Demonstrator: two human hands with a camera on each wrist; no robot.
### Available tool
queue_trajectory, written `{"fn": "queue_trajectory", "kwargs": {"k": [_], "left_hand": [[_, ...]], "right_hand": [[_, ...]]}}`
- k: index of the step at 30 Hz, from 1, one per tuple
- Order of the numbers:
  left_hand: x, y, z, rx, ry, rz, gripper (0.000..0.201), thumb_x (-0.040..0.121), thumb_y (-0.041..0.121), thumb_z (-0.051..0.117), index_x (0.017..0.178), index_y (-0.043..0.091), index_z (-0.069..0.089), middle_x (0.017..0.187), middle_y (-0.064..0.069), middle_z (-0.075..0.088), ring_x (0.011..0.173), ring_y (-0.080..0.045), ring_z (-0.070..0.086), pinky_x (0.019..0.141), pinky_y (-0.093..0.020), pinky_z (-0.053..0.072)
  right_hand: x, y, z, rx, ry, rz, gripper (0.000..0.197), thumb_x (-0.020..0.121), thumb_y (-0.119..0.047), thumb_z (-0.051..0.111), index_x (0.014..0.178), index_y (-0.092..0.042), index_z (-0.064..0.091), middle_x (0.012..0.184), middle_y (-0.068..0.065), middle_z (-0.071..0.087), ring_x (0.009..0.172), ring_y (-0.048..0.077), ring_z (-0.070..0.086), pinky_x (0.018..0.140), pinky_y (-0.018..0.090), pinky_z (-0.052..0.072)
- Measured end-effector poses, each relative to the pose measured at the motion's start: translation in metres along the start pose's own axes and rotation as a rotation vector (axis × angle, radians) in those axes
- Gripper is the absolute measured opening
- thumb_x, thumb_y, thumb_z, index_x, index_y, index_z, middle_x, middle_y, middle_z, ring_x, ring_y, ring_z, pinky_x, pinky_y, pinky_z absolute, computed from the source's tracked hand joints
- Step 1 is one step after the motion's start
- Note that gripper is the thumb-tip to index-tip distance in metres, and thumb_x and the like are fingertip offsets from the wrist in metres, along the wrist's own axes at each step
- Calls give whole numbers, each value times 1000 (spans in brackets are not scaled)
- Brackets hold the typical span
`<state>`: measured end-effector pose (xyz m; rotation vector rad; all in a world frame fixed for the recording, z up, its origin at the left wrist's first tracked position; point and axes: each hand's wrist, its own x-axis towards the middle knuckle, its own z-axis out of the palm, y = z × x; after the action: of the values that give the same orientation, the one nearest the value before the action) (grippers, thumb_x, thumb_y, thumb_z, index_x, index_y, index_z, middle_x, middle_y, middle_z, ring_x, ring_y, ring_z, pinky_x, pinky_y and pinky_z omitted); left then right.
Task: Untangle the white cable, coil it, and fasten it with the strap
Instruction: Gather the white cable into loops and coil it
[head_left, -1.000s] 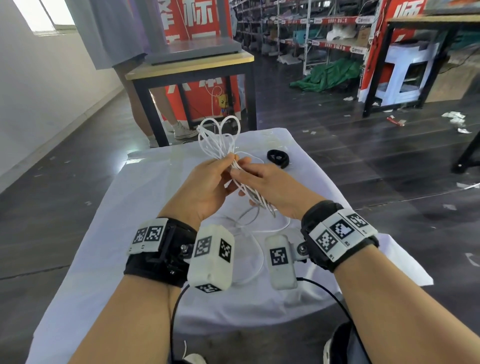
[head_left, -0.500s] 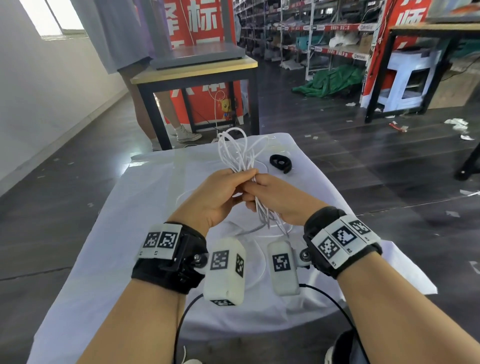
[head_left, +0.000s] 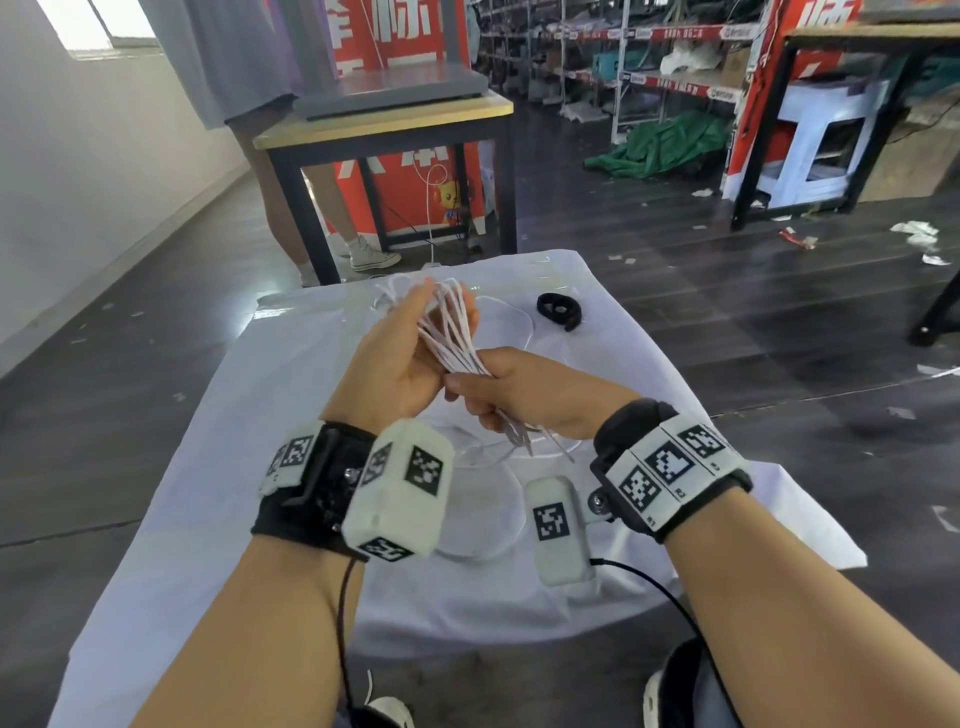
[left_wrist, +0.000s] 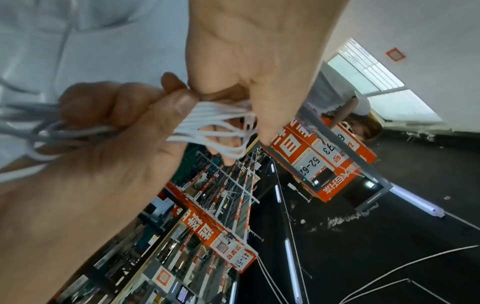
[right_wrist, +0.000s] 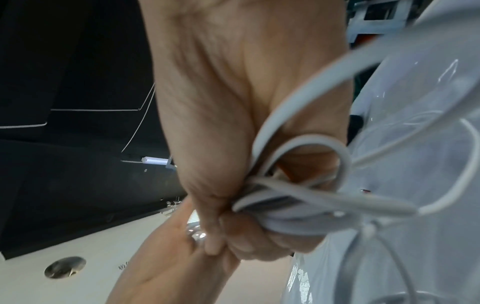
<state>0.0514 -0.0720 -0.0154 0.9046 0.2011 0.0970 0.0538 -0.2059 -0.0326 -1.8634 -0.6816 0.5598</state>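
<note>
The white cable (head_left: 451, 332) is gathered into a bundle of long loops above the white-clothed table (head_left: 234, 467). My right hand (head_left: 519, 389) grips the bundle's near end in a fist, and loose strands hang from it onto the cloth. My left hand (head_left: 410, 338) holds the far loop end, with the strands passing between its thumb and outstretched fingers. In the left wrist view the cable (left_wrist: 215, 125) fans out from the right hand (left_wrist: 109, 107) to the left hand (left_wrist: 259, 72). In the right wrist view the right hand (right_wrist: 233, 144) is clenched on the cable (right_wrist: 298, 205). The black strap (head_left: 558, 310) lies curled on the cloth, beyond the hands to the right.
A wooden-topped table with black legs (head_left: 384, 119) stands just past the far edge, with a person (head_left: 311, 208) beside it. Shelving and floor litter lie further back right. Dark floor borders the cloth on both sides.
The loops stood upright above both hands earlier. Now the bundle is tilted lower. My left hand has slid along it to the loop end with fingers stretched out, while my right keeps gripping.
</note>
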Motion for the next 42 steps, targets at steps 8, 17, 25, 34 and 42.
{"fn": "queue_trajectory", "kwargs": {"k": [8, 17, 25, 34, 42], "left_hand": [[9, 2, -8, -73, -33, -104, 37, 92, 51, 52, 85, 14, 55, 53, 7, 48, 42, -4, 42, 47, -15, 37], [18, 13, -15, -318, 140, -6, 50, 96, 49, 45, 60, 15, 37, 42, 7, 28, 33, -5, 27, 39, -17, 27], [11, 20, -12, 199, 48, 49, 36, 88, 42, 62, 110, 15, 57, 90, -1, 62, 89, -14, 61, 85, -30, 53], [-12, -1, -1, 933, -403, -187, 33, 97, 33, 50, 115, 11, 67, 103, -4, 73, 91, -13, 69, 92, -24, 49], [-14, 4, -2, 891, -354, -288, 35, 96, 43, 48, 96, 14, 65, 93, -12, 73, 70, -16, 67, 76, -27, 58]], "right_hand": [[0, 1, 4, 8, -37, 13, 24, 100, -25, 46, 84, -9, 51, 63, 0, 41, 47, 7, 40, 47, 14, 37], [2, 3, 2, 185, -56, -26, 32, 97, -19, 51, 118, 6, 51, 75, 3, 53, 61, 9, 59, 74, 30, 56], [9, 6, 0, 366, 127, 10, 20, 102, -26, 39, 101, -12, 52, 66, -5, 40, 48, 4, 39, 49, 18, 32], [15, 12, -42, 1152, 671, -60, 25, 103, -19, 36, 83, -9, 47, 57, -3, 37, 37, 4, 35, 38, 14, 31], [10, 13, -47, 1154, 753, -87, 25, 103, -17, 35, 81, -13, 45, 58, -3, 37, 38, 4, 34, 39, 13, 33]]}}
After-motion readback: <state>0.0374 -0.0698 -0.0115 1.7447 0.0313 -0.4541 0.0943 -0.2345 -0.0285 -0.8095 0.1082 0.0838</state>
